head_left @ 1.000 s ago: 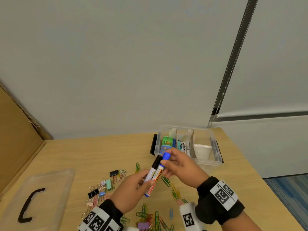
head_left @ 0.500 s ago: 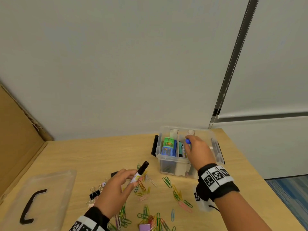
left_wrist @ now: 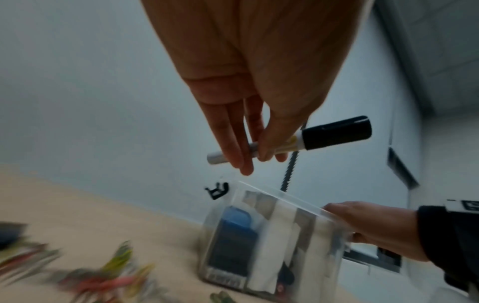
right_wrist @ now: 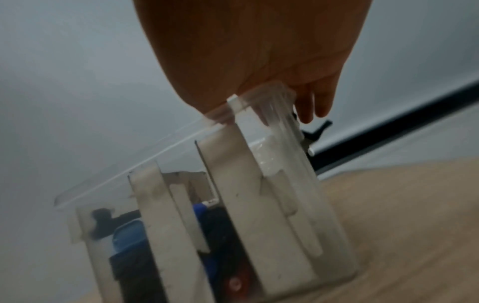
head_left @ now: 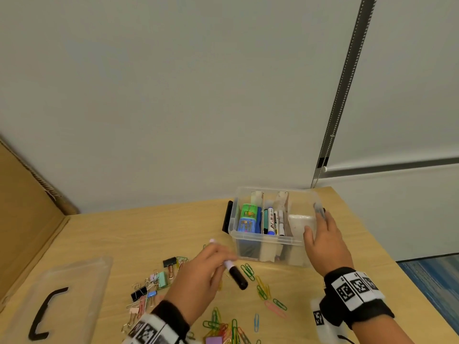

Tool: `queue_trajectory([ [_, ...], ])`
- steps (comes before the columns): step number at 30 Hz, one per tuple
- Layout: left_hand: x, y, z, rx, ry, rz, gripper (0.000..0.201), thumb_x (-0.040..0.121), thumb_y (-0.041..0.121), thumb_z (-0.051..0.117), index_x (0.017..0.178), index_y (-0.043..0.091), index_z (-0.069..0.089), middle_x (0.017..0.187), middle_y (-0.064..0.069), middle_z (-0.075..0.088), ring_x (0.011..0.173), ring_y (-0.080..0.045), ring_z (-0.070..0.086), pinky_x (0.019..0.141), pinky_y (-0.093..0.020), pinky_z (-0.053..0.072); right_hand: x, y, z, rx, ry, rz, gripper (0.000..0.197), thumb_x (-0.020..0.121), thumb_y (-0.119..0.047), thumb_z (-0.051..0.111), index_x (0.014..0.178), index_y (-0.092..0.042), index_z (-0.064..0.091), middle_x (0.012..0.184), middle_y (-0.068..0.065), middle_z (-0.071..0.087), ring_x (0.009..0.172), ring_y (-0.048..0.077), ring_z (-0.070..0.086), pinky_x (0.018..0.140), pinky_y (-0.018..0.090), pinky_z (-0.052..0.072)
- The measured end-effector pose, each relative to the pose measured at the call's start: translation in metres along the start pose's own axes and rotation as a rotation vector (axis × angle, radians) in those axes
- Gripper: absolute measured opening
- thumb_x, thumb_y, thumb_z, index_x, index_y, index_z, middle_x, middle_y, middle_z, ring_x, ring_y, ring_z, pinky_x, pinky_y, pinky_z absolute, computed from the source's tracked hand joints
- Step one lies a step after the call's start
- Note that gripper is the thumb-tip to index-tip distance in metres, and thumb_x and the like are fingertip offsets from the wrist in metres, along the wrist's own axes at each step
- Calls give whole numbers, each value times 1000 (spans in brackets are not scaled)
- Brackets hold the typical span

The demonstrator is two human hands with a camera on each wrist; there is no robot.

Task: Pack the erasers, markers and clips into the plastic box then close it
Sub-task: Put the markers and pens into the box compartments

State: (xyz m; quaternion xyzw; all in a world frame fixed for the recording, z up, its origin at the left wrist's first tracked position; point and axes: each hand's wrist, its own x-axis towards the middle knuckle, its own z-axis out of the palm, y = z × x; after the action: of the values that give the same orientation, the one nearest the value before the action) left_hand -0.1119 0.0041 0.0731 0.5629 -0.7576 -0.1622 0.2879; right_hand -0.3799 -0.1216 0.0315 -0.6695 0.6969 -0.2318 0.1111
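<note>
The clear plastic box [head_left: 258,236] stands open at the table's far right. Its left part holds green and blue erasers [head_left: 248,217]; the middle part holds several markers [head_left: 272,222]. My right hand [head_left: 316,224] grips the box's front right corner, thumb over the front rim, fingers along the right wall; the right wrist view shows that hand [right_wrist: 264,102] on the box [right_wrist: 259,205]. My left hand [head_left: 223,261] pinches a black-capped marker [head_left: 237,278] above the table, left of the box. In the left wrist view the marker [left_wrist: 337,133] lies across the fingers [left_wrist: 233,143].
Coloured paper clips [head_left: 260,286] and binder clips [head_left: 154,281] are scattered on the wooden table in front of me. The clear lid [head_left: 74,281] with a black handle [head_left: 42,314] lies at the left. A cardboard sheet [head_left: 22,219] leans at the far left. The table's right edge runs close to the box.
My right hand took the blue-capped marker from my left hand, put it in the box, then moved to the box's front right corner. My left hand kept the black-capped marker and turned it.
</note>
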Motion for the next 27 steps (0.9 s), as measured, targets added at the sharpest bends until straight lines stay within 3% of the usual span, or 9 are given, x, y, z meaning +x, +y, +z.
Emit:
queue_trajectory([
  [3,44,26,5,112,-29,69,29,95,20,48,120,27,59,129,17,50,110,0,54,100,-13,42,-3,-1,2,60,13,-4,58,97,-36,32,150,-17,18,158,8,13,141,26,27,106,41,37],
  [7,121,32,14,296,-61,131,28,91,10,55,117,20,58,126,6,52,96,-14,60,90,-25,53,-4,0,2,59,26,-10,58,96,-36,32,149,-16,19,158,7,13,140,25,30,101,39,42],
  [12,185,26,29,618,-358,72,38,79,-3,61,114,13,57,117,-8,53,84,-29,60,75,-39,54,-4,2,3,53,43,-51,58,96,-36,33,147,-12,24,157,9,16,141,24,29,104,37,42],
  [15,200,33,47,700,-550,41,33,88,4,52,121,8,55,125,-14,53,104,-34,57,85,-42,49,-4,3,3,54,62,-58,56,96,-34,36,146,-10,27,156,11,19,141,24,29,108,36,38],
  [19,211,42,51,739,-686,32,33,94,9,47,126,9,55,136,-12,50,121,-31,50,98,-41,44,-4,2,4,51,68,-57,55,95,-33,37,144,-10,31,154,12,22,140,25,31,107,37,40],
  [22,214,48,41,765,-804,17,54,93,3,46,143,19,36,157,-2,23,133,-32,39,103,-38,39,-3,2,4,52,70,-58,55,95,-34,36,144,-10,31,154,13,22,140,25,31,108,37,40],
  [24,213,51,37,787,-796,75,70,87,-7,49,147,26,30,160,5,10,129,-32,44,92,-34,43,-3,2,5,54,77,-58,56,94,-33,37,144,-9,31,153,15,24,139,26,32,108,38,39],
  [27,209,47,35,782,-680,141,78,81,-12,50,145,30,34,160,7,9,123,-32,51,77,-28,42,-4,2,5,40,79,-59,55,93,-32,38,142,-7,35,153,16,25,139,28,32,107,41,40],
])
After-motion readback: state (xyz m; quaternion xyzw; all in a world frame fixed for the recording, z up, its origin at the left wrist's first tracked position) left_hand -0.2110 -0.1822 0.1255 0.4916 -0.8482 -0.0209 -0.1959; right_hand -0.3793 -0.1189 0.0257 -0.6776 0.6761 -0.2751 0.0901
